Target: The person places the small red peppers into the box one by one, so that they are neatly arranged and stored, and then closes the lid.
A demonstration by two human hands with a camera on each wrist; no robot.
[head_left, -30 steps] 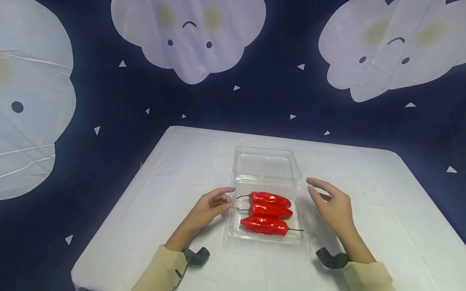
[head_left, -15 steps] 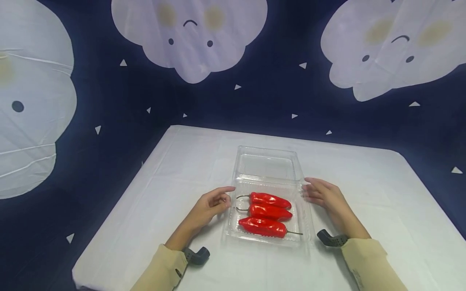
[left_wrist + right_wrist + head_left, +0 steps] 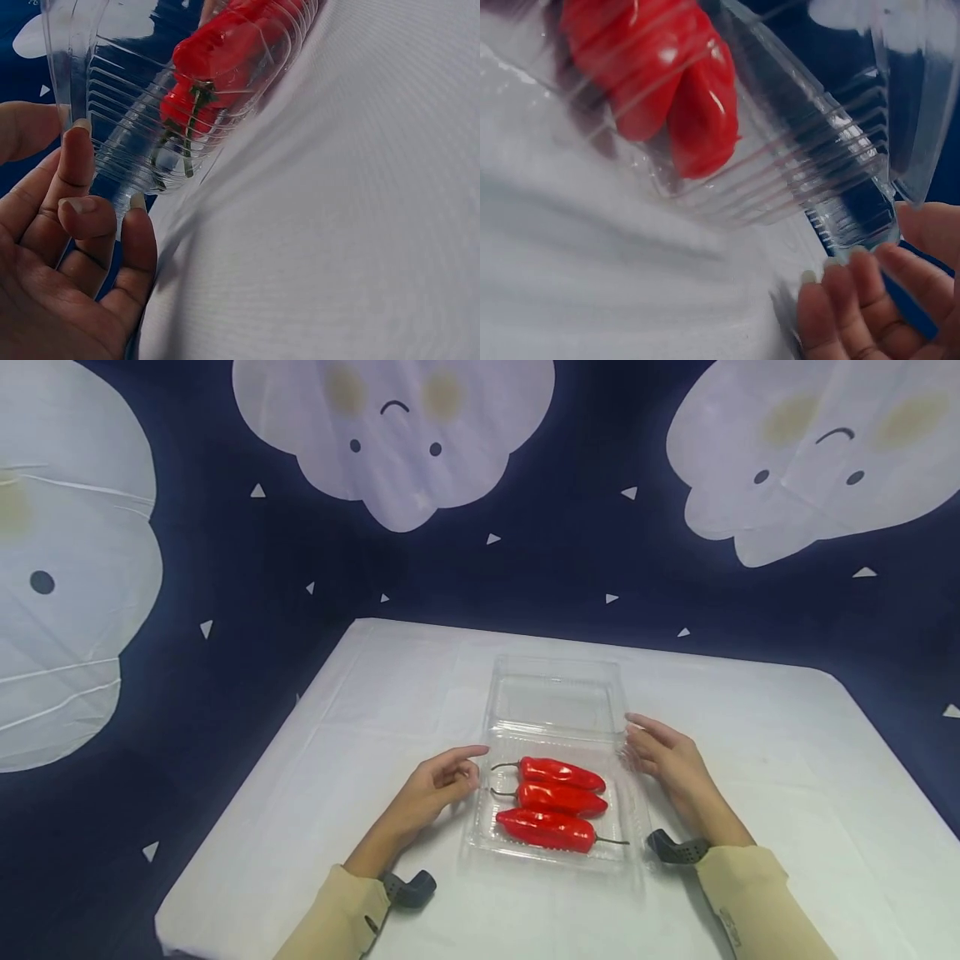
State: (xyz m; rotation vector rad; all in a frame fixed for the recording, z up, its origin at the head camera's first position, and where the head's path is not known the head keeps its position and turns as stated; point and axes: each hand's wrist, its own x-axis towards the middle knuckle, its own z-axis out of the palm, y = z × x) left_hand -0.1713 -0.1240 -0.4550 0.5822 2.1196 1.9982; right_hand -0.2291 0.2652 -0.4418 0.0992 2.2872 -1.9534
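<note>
Your right hand looks to have a pinching grip on the clear box, with its thumb and finger on either side of the corner by the fold. Your left hand is bent at the other side, one finger stretched to the edge by the fold. I cannot tell if that grip pinches the plastic or only touches it.

The box sits between your hands, its lid tipped back on the far side. Inside, three red peppers lie side by side; the nearest one points its stem to the right, the others to the left. All this rests on the white bench.

You seem to be at the step of taking hold of the box by both sides. The next move calls for soft, even hands, so the thin plastic does not bend and no pepper rolls.
</note>
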